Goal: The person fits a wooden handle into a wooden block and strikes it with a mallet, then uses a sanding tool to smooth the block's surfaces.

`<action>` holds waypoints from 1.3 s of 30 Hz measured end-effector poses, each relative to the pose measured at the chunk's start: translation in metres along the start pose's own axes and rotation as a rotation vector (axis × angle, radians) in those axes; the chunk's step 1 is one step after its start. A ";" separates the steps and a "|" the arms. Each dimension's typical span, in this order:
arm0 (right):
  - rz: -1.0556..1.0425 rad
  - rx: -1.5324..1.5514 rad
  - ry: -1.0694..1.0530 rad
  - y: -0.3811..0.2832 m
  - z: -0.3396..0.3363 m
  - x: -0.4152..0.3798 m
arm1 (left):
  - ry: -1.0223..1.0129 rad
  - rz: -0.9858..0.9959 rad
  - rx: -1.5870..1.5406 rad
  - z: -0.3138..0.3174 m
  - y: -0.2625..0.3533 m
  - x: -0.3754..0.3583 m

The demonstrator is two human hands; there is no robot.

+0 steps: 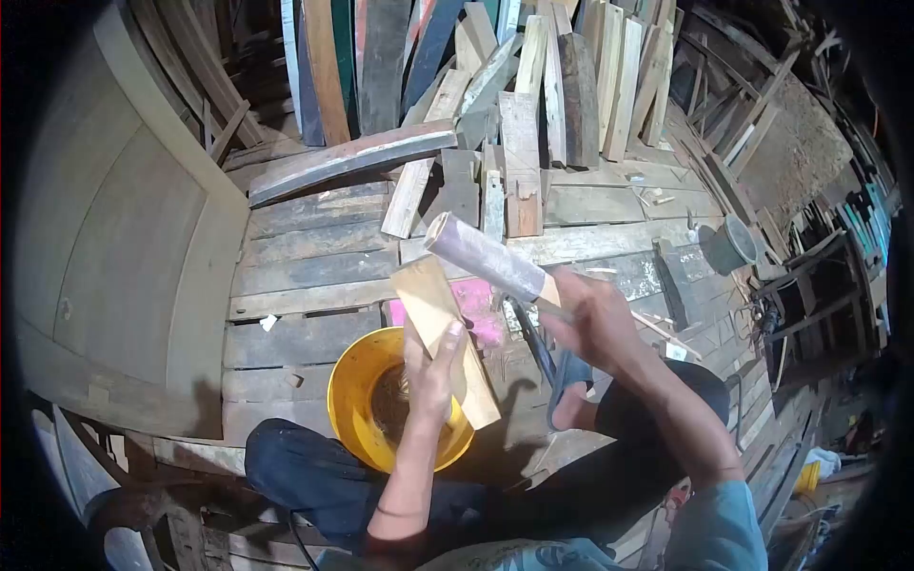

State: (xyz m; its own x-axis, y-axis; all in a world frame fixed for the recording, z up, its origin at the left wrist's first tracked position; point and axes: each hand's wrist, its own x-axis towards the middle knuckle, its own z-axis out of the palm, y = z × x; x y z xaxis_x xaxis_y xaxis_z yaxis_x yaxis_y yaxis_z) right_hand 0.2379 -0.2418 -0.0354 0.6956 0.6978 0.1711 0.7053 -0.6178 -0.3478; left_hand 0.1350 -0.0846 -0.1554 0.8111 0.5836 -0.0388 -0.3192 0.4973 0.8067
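Note:
My left hand (pixel 430 371) is wrapped round a short pale wooden board (pixel 427 295), thumb across its face. The board slants over the yellow bucket (pixel 345 400), its upper end pointing away from me. In my right hand (pixel 600 319) is a round wooden stick (pixel 490 262) wrapped in a grey-purple sheet that looks like sandpaper. Bare wood shows at the stick's far end and beside my fingers. The stick points left, its tip just above the board's upper end in this view. Behind the board a pink patch (pixel 484 309) lies on the floor.
Offcuts and planks (pixel 519 143) lean and lie in a pile at the back. A wooden door panel (pixel 133 219) stands at the left. A grey bucket (pixel 731 246) lies tipped at the right. My sandalled foot (pixel 571 404) rests on the plank floor (pixel 314 257).

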 end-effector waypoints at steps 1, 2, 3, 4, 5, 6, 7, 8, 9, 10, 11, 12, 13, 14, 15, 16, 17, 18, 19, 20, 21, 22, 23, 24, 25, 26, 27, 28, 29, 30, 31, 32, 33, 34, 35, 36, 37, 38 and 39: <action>0.003 -0.030 -0.010 0.000 0.002 0.000 | -0.019 0.004 0.030 0.000 0.003 -0.001; -0.021 -0.026 -0.004 -0.002 0.003 0.000 | -0.039 0.008 0.060 -0.001 0.006 -0.003; -0.043 -0.022 0.001 -0.003 0.004 0.000 | -0.060 0.010 0.091 0.001 0.013 -0.005; -0.064 -0.018 0.007 -0.004 0.005 0.000 | -0.047 0.039 0.097 0.005 0.017 -0.006; -0.085 -0.067 -0.010 -0.005 0.006 0.000 | -0.054 0.052 0.131 0.004 0.016 -0.005; -0.106 -0.115 -0.028 -0.005 0.007 0.001 | -0.060 0.064 0.165 0.003 0.016 -0.005; -0.129 -0.162 -0.045 -0.006 0.009 0.001 | -0.065 0.078 0.200 0.003 0.016 -0.004; -0.195 -0.175 -0.038 -0.008 0.008 0.001 | -0.108 0.049 0.163 0.004 0.018 -0.006; -0.178 -0.185 -0.052 -0.009 0.008 0.002 | -0.127 0.035 0.148 0.007 0.023 -0.007; -0.158 -0.195 -0.066 -0.010 0.009 0.002 | -0.146 0.019 0.133 0.010 0.028 -0.009; -0.137 -0.205 -0.080 -0.010 0.010 0.001 | -0.167 0.001 0.119 0.012 0.031 -0.010; -0.164 -0.215 -0.051 -0.008 0.011 0.002 | -0.171 0.088 0.141 0.014 0.028 -0.009; -0.157 -0.227 -0.059 -0.009 0.010 0.002 | -0.181 0.076 0.152 0.013 0.028 -0.009; -0.150 -0.238 -0.067 -0.010 0.008 0.001 | -0.192 0.066 0.164 0.011 0.028 -0.009; -0.143 -0.248 -0.075 -0.010 0.007 0.000 | -0.202 0.054 0.175 0.010 0.029 -0.010; -0.142 -0.247 -0.062 -0.008 0.009 0.000 | -0.207 0.057 0.224 0.010 0.030 -0.011; -0.142 -0.246 -0.049 -0.005 0.012 0.000 | -0.212 0.061 0.273 0.012 0.032 -0.013; -0.142 -0.243 -0.037 -0.004 0.015 0.000 | -0.215 0.064 0.323 0.013 0.035 -0.015; -0.107 -0.253 -0.030 -0.005 0.015 0.001 | -0.218 0.067 0.372 0.013 0.035 -0.017; -0.071 -0.264 -0.023 -0.008 0.014 0.003 | -0.211 0.064 0.394 0.000 0.011 -0.013; -0.033 -0.278 -0.016 -0.009 0.012 0.005 | -0.215 0.068 0.375 0.002 0.014 -0.014; -0.046 -0.269 -0.009 -0.006 0.013 0.005 | -0.222 0.074 0.355 0.006 0.020 -0.014; -0.052 -0.270 -0.045 -0.003 0.015 0.004 | -0.228 0.080 0.337 0.008 0.023 -0.014; -0.062 -0.267 -0.080 0.000 0.019 0.002 | -0.193 -0.005 0.242 0.006 0.022 -0.013; -0.077 -0.261 -0.114 0.000 0.022 0.001 | -0.168 -0.011 0.158 0.003 0.023 -0.009; -0.140 -0.203 -0.109 0.000 0.021 -0.002 | -0.142 -0.018 0.074 -0.001 0.026 -0.005; -0.135 -0.203 -0.103 -0.001 0.023 -0.002 | -0.117 -0.026 -0.012 -0.002 0.027 -0.003; -0.129 -0.205 -0.100 -0.001 0.025 -0.001 | -0.101 -0.078 0.003 0.000 0.031 -0.005; -0.123 -0.208 -0.098 -0.001 0.027 -0.001 | -0.086 -0.020 0.181 0.001 0.025 -0.008; -0.099 -0.231 -0.057 -0.002 0.030 0.004 | -0.061 0.035 0.361 0.005 0.023 -0.010; -0.095 -0.230 -0.033 -0.003 0.027 0.007 | -0.137 0.073 0.519 0.016 0.029 -0.018; -0.090 -0.230 -0.009 -0.006 0.021 0.009 | -0.163 0.041 0.467 0.015 0.024 -0.019; -0.084 -0.232 0.016 -0.009 0.017 0.010 | -0.190 0.010 0.414 0.017 0.024 -0.018; -0.081 -0.234 0.006 -0.007 0.017 0.010 | -0.218 -0.017 0.364 0.019 0.027 -0.016; -0.084 -0.227 -0.009 -0.005 0.018 0.007 | -0.166 -0.031 0.309 0.018 0.034 -0.017; -0.091 -0.215 -0.024 -0.003 0.021 0.003 | -0.134 -0.053 0.156 0.013 0.038 -0.011; -0.099 -0.201 -0.040 -0.002 0.026 0.000 | -0.099 -0.074 0.005 0.005 0.041 -0.007; -0.108 -0.190 -0.020 0.001 0.033 0.000 | -0.075 -0.121 0.106 -0.003 0.040 -0.007; -0.120 -0.174 -0.012 0.000 0.033 0.003 | -0.110 -0.061 0.239 -0.003 0.037 -0.008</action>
State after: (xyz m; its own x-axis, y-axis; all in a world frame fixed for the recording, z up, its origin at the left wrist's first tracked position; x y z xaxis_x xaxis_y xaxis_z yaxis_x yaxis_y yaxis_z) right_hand 0.2357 -0.2275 -0.0650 0.6043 0.7737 0.1901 0.7966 -0.5826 -0.1614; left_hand 0.1150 -0.0693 -0.1269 0.8778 0.4775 -0.0382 -0.1537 0.3563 0.9216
